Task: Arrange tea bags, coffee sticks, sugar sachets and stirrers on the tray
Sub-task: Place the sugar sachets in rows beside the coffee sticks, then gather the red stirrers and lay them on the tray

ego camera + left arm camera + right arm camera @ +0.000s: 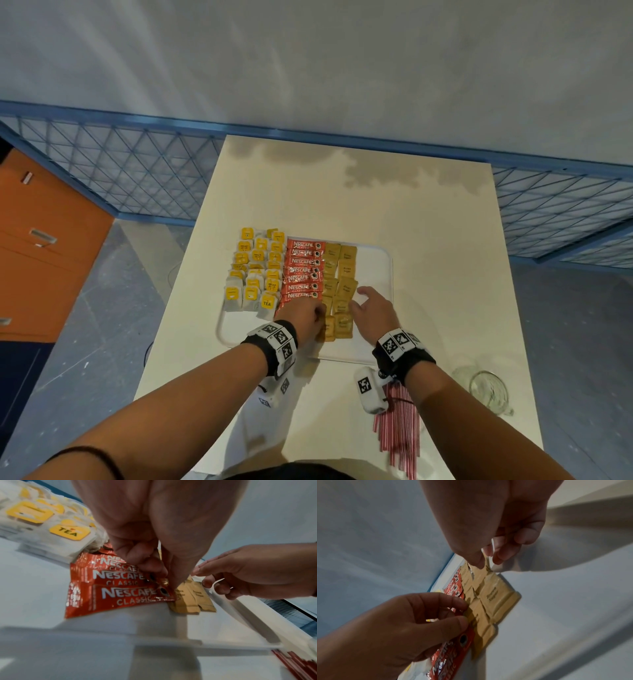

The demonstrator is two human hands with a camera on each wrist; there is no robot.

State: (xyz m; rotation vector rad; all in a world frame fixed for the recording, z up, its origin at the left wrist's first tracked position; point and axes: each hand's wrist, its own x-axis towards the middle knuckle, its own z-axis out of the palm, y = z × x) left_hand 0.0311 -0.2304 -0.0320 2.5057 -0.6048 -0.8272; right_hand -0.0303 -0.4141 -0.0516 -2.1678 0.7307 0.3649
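On the white plastic tray (376,260), we pinch a brown paper sugar sachet (471,616) with our left hand (303,313) while our loosely spread, empty right hand (371,308) steadies the right column, probably to keep rows tight beside the red coffee sticks (303,270).

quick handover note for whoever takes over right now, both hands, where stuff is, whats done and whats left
Left hand: fingers curled, pinching at the seam between the coffee sticks and the sugar sachets.
Right hand: fingertips on the right-hand sachet column, nudging it; no clear grip.
On the tray: tea bags along the left, some overhanging the edge; coffee in the middle; sugar in two columns beside it.
Done: tea, coffee and sugar laid out.
Left: straighten the sugar; move the stirrers, lying on the table by a glass jug, onto the bare right strip.
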